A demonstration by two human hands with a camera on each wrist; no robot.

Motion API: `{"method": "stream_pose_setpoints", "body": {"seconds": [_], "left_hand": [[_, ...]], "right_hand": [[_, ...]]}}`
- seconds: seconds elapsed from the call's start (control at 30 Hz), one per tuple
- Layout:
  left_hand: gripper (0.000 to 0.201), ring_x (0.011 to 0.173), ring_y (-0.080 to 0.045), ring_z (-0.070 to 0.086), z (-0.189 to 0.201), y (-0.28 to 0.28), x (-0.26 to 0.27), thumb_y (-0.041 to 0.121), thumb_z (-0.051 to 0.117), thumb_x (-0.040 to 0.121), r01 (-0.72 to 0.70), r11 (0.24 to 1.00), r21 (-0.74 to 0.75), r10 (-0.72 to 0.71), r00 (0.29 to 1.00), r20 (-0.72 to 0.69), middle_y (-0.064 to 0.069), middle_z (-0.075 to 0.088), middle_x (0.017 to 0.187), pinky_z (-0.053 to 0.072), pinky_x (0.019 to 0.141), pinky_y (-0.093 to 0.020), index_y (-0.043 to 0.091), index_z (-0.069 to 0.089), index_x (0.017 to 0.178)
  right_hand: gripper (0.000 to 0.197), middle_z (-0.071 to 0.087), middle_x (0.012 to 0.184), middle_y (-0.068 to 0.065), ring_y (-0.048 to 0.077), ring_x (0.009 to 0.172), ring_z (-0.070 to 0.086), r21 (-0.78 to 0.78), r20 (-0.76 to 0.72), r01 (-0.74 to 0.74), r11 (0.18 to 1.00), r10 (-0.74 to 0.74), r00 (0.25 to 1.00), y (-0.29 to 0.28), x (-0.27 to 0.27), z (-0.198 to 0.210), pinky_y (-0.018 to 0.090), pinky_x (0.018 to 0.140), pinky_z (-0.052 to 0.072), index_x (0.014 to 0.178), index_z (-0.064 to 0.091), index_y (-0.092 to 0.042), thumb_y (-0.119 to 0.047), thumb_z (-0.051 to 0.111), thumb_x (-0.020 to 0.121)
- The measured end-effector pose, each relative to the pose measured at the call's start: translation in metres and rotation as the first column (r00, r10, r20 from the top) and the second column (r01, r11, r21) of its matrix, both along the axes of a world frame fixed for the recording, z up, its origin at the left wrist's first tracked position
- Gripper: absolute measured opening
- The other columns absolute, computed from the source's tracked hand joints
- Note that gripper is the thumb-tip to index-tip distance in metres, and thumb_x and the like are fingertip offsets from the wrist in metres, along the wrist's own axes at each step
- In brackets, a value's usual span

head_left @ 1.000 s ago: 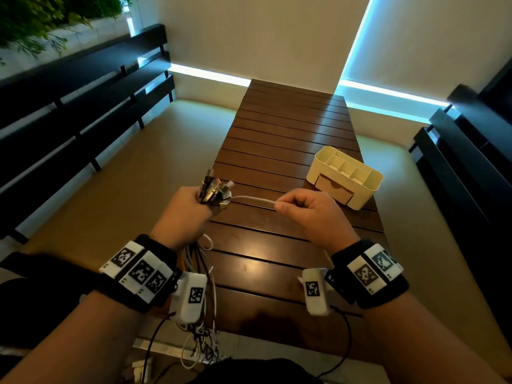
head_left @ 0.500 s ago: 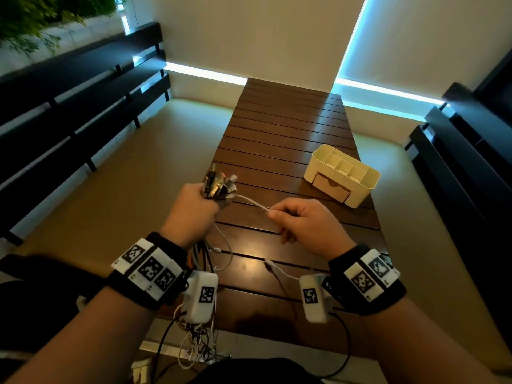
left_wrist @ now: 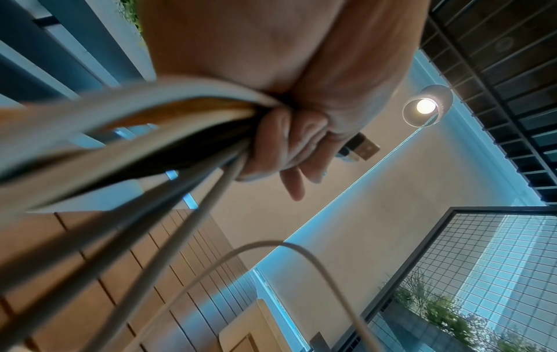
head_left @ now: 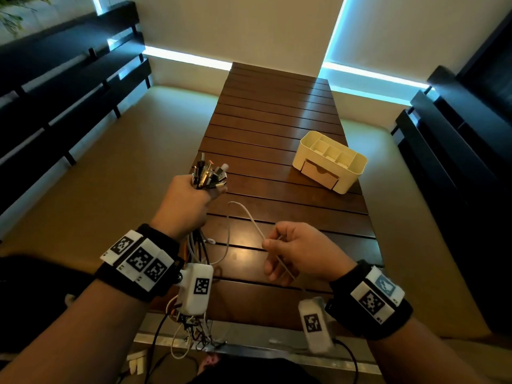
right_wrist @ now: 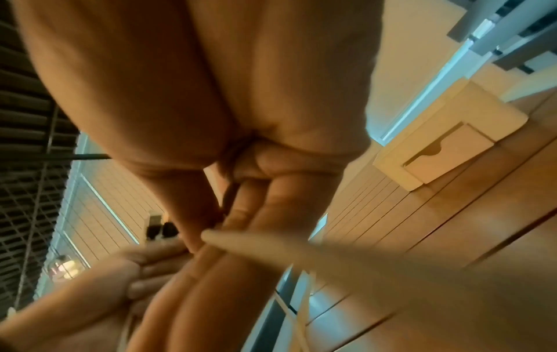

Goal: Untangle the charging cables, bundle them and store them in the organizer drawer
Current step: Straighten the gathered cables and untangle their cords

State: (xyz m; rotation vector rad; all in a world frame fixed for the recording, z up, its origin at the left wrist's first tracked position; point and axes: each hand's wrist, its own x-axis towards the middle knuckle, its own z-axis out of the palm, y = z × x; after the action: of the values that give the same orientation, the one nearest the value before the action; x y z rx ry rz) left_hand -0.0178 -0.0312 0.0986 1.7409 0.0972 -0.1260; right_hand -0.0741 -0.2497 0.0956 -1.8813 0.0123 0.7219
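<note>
— What is the left hand (head_left: 185, 204) doing?

— It is fisted around a bunch of charging cables (head_left: 197, 246), held above the near left edge of the slatted wooden bench (head_left: 277, 112). The plugs (head_left: 208, 173) stick up out of the top of the fist, and the cords hang down past the wrist toward the floor. The left wrist view shows the fingers (left_wrist: 271, 147) wrapped tight round white and dark cords, with a USB plug (left_wrist: 363, 148) poking out beyond them.

— And the right hand (head_left: 300, 252)?

— It pinches a single white cable (head_left: 250, 217) between thumb and forefinger, the other fingers loosely curled under it. From the pinch the cable arches up and left in a loop, then drops toward the bunch below the left hand. Its other part runs back under the right palm toward the wrist.

— Where is the organizer (head_left: 357, 167)?

— It stands on the bench, well beyond the right hand and toward the right edge. It is cream-coloured with open compartments on top, and its drawer (head_left: 320, 173) in the front face looks closed. The right wrist view shows the same drawer front (right_wrist: 446, 154) with its notch, though blurred.
</note>
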Motion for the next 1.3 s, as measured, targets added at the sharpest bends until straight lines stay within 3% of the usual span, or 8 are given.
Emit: {"method": "stream_pose_setpoints", "body": {"seconds": [0.1, 0.23, 0.33, 0.57, 0.77, 1.0, 1.13, 1.3], "left_hand": [[0.017, 0.088, -0.038, 0.056, 0.000, -0.004, -0.002, 0.004, 0.060, 0.097, 0.007, 1.000, 0.015, -0.008, 1.000, 0.028, 0.005, 0.035, 0.123, 0.037, 0.065, -0.030, 0.005, 0.069, 0.110], [0.019, 0.042, -0.012, 0.032, 0.001, -0.004, -0.003, 0.012, 0.062, 0.096, -0.006, 0.999, -0.047, 0.009, 0.998, 0.055, -0.007, 0.050, 0.051, 0.027, 0.050, -0.032, 0.007, 0.070, 0.113], [0.017, 0.043, -0.015, 0.026, 0.004, -0.003, -0.002, 0.020, 0.063, 0.096, -0.043, 0.987, -0.154, 0.048, 0.998, 0.033, 0.000, 0.032, 0.052, 0.027, 0.044, -0.028, 0.005, 0.069, 0.101], [0.032, 0.042, -0.016, 0.021, 0.028, -0.018, -0.020, 0.025, 0.062, 0.096, 0.097, 0.955, -0.280, -0.065, 0.991, 0.121, -0.005, 0.025, 0.051, 0.023, 0.044, -0.026, -0.007, 0.061, 0.094], [0.017, 0.048, -0.015, 0.039, 0.038, -0.029, -0.032, 0.012, 0.062, 0.095, 0.126, 0.982, -0.138, -0.098, 0.977, 0.191, -0.004, 0.043, 0.055, 0.036, 0.043, -0.024, 0.006, 0.062, 0.079], [0.011, 0.057, -0.035, 0.055, 0.040, -0.047, -0.030, 0.008, 0.054, 0.083, 0.173, 0.982, -0.081, -0.146, 0.952, 0.269, -0.026, 0.059, 0.071, 0.049, 0.051, -0.044, 0.009, 0.064, 0.079], [0.031, 0.079, -0.014, 0.062, 0.043, -0.053, -0.023, 0.001, 0.048, 0.099, 0.169, 0.980, -0.109, -0.140, 0.961, 0.237, 0.003, 0.062, 0.085, 0.055, 0.077, -0.037, 0.027, 0.058, 0.085], [0.033, 0.080, -0.017, 0.059, 0.048, -0.057, -0.021, -0.002, 0.045, 0.100, 0.160, 0.981, -0.112, -0.134, 0.969, 0.209, -0.001, 0.060, 0.086, 0.054, 0.086, -0.047, 0.025, 0.056, 0.085]], "right_hand": [[0.015, 0.075, 0.080, 0.007, 0.021, 0.071, 0.073, -0.151, 0.001, -0.033, 0.988, 0.034, 0.999, -0.005, -0.003, -0.015, 0.035, 0.067, 0.058, 0.097, 0.058, -0.014, -0.026, 0.052, 0.102], [0.019, 0.071, 0.095, -0.004, 0.011, 0.088, 0.068, -0.563, -0.055, -0.305, 0.768, 0.334, 0.941, -0.018, -0.003, -0.037, 0.031, 0.082, 0.057, 0.100, 0.066, -0.024, -0.038, 0.054, 0.100], [0.031, 0.063, 0.097, -0.008, 0.011, 0.092, 0.060, -0.703, -0.149, -0.380, 0.601, 0.398, 0.905, -0.023, -0.001, -0.039, 0.028, 0.080, 0.051, 0.106, 0.070, -0.024, -0.049, 0.055, 0.096], [0.035, 0.059, 0.120, -0.020, -0.004, 0.111, 0.057, -0.219, 0.390, -0.017, 0.975, 0.104, 0.915, -0.002, 0.004, 0.001, 0.033, 0.098, 0.053, 0.125, 0.058, -0.040, -0.042, 0.066, 0.091], [0.053, 0.059, 0.129, -0.024, -0.002, 0.124, 0.054, 0.295, 0.632, -0.030, 0.955, -0.171, 0.756, 0.026, 0.010, 0.042, 0.025, 0.100, 0.050, 0.138, 0.046, -0.036, -0.028, 0.063, 0.088], [0.036, 0.058, 0.131, -0.018, -0.005, 0.123, 0.052, 0.053, 0.796, -0.105, 0.993, 0.021, 0.604, 0.041, 0.038, 0.069, 0.016, 0.100, 0.044, 0.132, 0.060, -0.023, -0.023, 0.062, 0.096], [0.026, 0.062, 0.128, -0.016, -0.003, 0.120, 0.054, 0.004, 0.832, -0.064, 0.998, 0.032, 0.555, 0.043, 0.049, 0.072, 0.013, 0.099, 0.042, 0.122, 0.067, -0.022, -0.023, 0.062, 0.096], [0.025, 0.063, 0.122, -0.019, -0.002, 0.113, 0.057, 0.001, 0.823, -0.053, 0.999, 0.029, 0.567, 0.040, 0.053, 0.074, 0.014, 0.093, 0.046, 0.121, 0.065, -0.029, -0.024, 0.062, 0.096]]}}
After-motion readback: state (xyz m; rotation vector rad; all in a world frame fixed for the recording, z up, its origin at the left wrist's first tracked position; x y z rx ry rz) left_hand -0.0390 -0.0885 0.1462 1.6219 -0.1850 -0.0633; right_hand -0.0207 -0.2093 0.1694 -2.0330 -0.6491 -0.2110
